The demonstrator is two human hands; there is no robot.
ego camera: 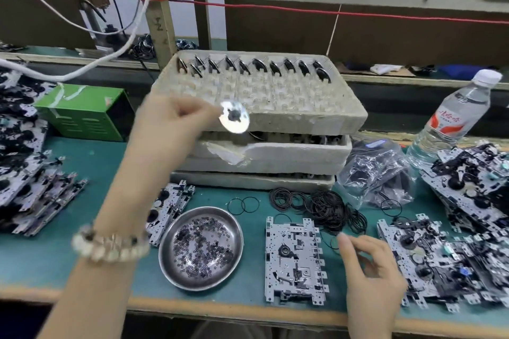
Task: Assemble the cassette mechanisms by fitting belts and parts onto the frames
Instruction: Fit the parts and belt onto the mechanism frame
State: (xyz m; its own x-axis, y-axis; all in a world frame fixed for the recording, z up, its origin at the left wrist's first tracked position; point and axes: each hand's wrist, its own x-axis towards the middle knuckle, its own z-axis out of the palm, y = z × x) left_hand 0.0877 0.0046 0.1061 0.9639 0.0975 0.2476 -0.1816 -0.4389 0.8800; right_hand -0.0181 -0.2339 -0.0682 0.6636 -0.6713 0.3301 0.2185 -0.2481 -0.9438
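Head view only. The left hand (176, 115) is raised over the green tabletop (110, 173), and its fingers (205, 110) pinch the rim of a shiny round metal flywheel disc with a black hub (234, 117). The disc is held in the air, face toward the camera, in front of the front edge of the top white foam tray (275, 96), which still has more discs standing in its back row. The target, a grey stamped-metal cassette frame (293, 259), lies flat on the tabletop down and to the right of the pinching fingers and well apart from them, its long axis running near to far. The right hand (369, 270) is the nearer one and hovers just beside the frame's right edge. Its fingers are loosely curled with the index tip (344, 238) pointing up toward the loose pile of thin black rubber belts (325, 209). A thin belt loop lies by that tip, but I cannot tell if it is held. The round steel dish of tiny dark washers (201, 248) sits left of the frame, under the path from the disc to the frame. Judgement: the disc has to travel down and right onto the frame, hub toward its round seat, so the left hand should clear the dish.
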